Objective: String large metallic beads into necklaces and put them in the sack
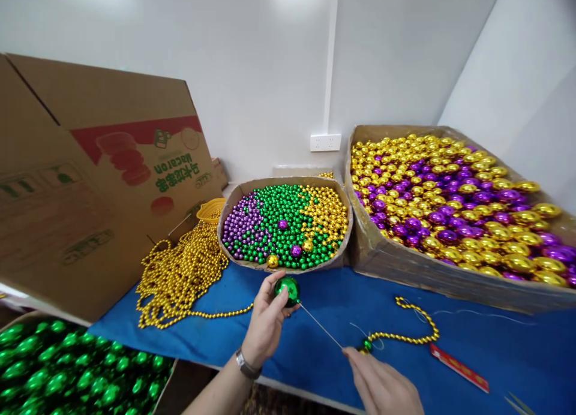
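My left hand (269, 316), with a watch on its wrist, grips a large shiny green ball (288, 290) between thumb and fingers. A thin pale string (321, 326) runs taut from a small green bead by the ball to my right hand (382, 379), whose fingertips pinch it. Beyond the right hand, a short strand of gold beads (407, 338) with a small green bead curves over the blue cloth. Another gold bead strand (220, 314) stretches from a pile of gold bead chains (180, 277) to my left hand.
A shallow cardboard tray (346, 247) holds small purple, green and gold beads. On the right, a large carton (373, 256) holds gold and purple balls. A big box (135, 211) stands left, above green balls (76, 367). A red strip (459, 368) lies on the blue cloth (508, 337).
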`<state>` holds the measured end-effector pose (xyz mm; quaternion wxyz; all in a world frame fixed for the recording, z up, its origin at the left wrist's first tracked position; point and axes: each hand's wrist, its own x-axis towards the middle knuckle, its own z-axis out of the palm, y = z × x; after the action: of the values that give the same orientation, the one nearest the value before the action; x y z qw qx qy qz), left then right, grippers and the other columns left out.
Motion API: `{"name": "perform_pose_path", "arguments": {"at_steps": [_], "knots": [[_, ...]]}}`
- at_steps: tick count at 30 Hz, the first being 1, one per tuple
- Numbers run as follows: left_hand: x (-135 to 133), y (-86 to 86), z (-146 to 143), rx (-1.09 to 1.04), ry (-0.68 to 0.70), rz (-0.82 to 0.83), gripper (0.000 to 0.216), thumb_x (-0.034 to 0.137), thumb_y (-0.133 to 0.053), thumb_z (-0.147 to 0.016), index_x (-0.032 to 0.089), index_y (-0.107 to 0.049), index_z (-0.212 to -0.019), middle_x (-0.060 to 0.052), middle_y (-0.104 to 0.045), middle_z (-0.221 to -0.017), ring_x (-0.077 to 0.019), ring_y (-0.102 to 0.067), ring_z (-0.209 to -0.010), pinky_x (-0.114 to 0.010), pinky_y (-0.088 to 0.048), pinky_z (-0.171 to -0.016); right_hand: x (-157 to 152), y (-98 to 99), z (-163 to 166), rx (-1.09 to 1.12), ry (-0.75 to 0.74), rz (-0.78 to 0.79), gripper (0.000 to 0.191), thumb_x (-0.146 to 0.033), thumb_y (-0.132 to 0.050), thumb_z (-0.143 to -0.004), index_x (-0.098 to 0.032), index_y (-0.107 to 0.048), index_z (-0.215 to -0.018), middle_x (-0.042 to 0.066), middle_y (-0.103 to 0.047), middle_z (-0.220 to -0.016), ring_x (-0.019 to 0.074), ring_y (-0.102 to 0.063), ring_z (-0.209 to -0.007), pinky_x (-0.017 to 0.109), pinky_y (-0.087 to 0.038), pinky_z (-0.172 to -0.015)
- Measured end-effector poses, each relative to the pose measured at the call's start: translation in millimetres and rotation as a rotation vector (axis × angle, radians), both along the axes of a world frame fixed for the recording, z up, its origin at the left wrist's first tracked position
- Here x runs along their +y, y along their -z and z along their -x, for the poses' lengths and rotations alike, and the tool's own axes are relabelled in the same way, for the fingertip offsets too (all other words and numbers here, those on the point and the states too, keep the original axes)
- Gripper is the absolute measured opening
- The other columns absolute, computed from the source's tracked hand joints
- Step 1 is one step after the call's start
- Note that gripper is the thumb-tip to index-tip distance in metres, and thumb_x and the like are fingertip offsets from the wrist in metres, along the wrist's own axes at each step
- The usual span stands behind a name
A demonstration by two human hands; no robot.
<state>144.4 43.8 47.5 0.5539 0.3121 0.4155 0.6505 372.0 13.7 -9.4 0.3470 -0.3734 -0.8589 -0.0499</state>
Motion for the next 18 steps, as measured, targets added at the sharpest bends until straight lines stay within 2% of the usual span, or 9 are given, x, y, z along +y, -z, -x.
{"name": "perform_pose_path", "arguments": {"at_steps": [4, 8, 13, 18], "knots": [[-4.9, 4.4, -4.1, 0.178, 0.004, -0.045, 0.042, 0.029, -0.068, -0.075, 0.024, -0.055, -0.115, -0.007, -0.058, -0.108, -0.0208, -0.056, -0.093, -0.033, -0.048, -0.081, 1.4, 2.0, 3.4, 0.002, 0.014, -0.005, 0.032, -0.019, -0.035, -0.091, -0.018, -0.065, -0.103, 0.005, -0.072, -0.077, 0.0163, -0.068, -0.061, 0.024, -0.051, -0.052], [-14.4, 11.3, -13.3, 0.346, 0.074, -0.144, 0.060, 0.021, -0.075, -0.066, 0.025, -0.051, -0.121, -0.010, -0.052, -0.125, -0.0272, -0.049, -0.112, -0.036, -0.043, -0.092, 3.5, 0.4, 10.2, 0.057, 0.010, 0.055, 0.033, -0.022, -0.034, -0.093, -0.019, -0.065, -0.102, 0.005, -0.073, -0.080, 0.0169, -0.069, -0.064, 0.023, -0.054, -0.055], [-17.6, 16.6, -19.1, 0.254, 0.140, -0.129, 0.074, 0.020, -0.078, -0.062, 0.026, -0.044, -0.128, -0.012, -0.052, -0.125, -0.0284, -0.048, -0.115, -0.035, -0.046, -0.089, 3.7, -1.9, 11.3, 0.191, -0.116, 0.335, 0.033, -0.026, -0.032, -0.095, -0.021, -0.064, -0.104, 0.006, -0.073, -0.091, 0.0144, -0.070, -0.080, 0.017, -0.055, -0.068], [-19.2, 22.7, -24.3, 0.211, 0.199, -0.109, 0.078, 0.020, -0.080, -0.060, 0.028, -0.043, -0.129, -0.012, -0.050, -0.126, -0.0276, -0.050, -0.112, -0.036, -0.046, -0.087, 4.8, 2.5, 11.5, 0.226, -0.101, 0.300, 0.034, -0.029, -0.032, -0.096, -0.020, -0.063, -0.104, 0.007, -0.073, -0.090, 0.0152, -0.070, -0.078, 0.018, -0.056, -0.067]]}}
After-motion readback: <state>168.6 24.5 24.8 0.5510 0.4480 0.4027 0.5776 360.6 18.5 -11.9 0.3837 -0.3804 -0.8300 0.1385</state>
